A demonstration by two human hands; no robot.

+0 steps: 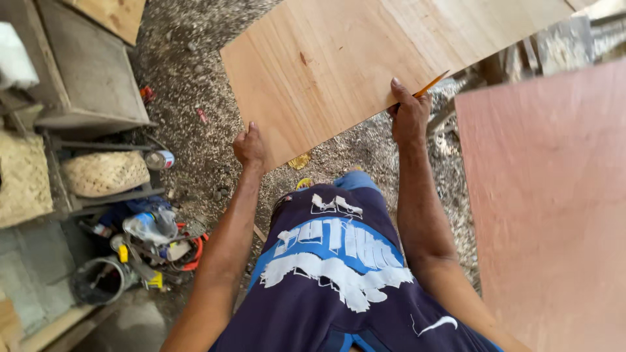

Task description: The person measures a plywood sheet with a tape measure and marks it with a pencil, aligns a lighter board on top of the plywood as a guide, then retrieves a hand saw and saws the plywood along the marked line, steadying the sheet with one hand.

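Two bare hands grip the near edge of a pale plywood sheet [385, 49] that slants across the upper middle of the head view, held above a floor covered in sawdust and wood shavings [195, 85]. The left hand [250, 146] is clenched on the sheet's lower left corner, thumb on top. The right hand [409, 114] clamps the same edge further right, thumb pressed onto the upper face, and it also pinches an orange pencil [432, 84] whose tip points up and right over the wood. A small dark knot marks the sheet near its middle.

To the right, a second, reddish plywood panel [548, 202] fills the frame's side, well apart from both hands. Below, the person's dark blue shirt with white and blue print [336, 261] takes up the lower centre.

At the left stands a grey wooden bench [91, 72]; under it sits a woven basket [104, 173], with a small can [161, 159] just beside it. Lower left, a clutter of tools and plastic bottles [153, 238] lies near a dark bucket [98, 280].
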